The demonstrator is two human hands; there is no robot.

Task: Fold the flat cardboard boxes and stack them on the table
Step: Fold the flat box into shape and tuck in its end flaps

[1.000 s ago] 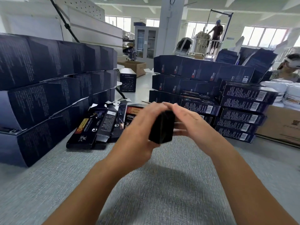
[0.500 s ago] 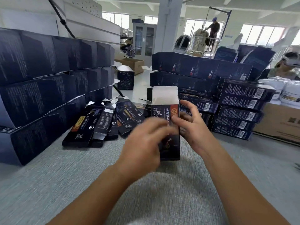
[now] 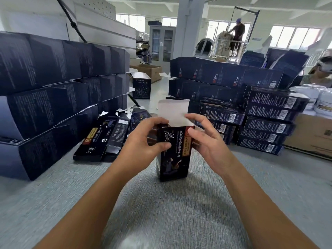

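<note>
A dark printed cardboard box (image 3: 175, 159) stands upright on the grey table (image 3: 161, 212), its white top flap (image 3: 173, 112) raised open. My left hand (image 3: 143, 141) grips the box's upper left side, thumb on the front face. My right hand (image 3: 206, 141) holds the upper right corner, fingers spread near the flap. A fan of flat unfolded boxes (image 3: 106, 139) lies on the table to the left of my hands. Folded dark boxes are stacked high at the left (image 3: 53, 97) and at the back right (image 3: 251, 108).
A single folded box (image 3: 141, 86) stands far back in the gap between the stacks. Brown cartons (image 3: 312, 135) and white tubs (image 3: 323, 103) sit at the right. One person sits at the far right edge, another stands at a machine far behind.
The box went from being held end-on in the air to standing upright on the table with its white flap up. Both hands shifted to its upper sides.
</note>
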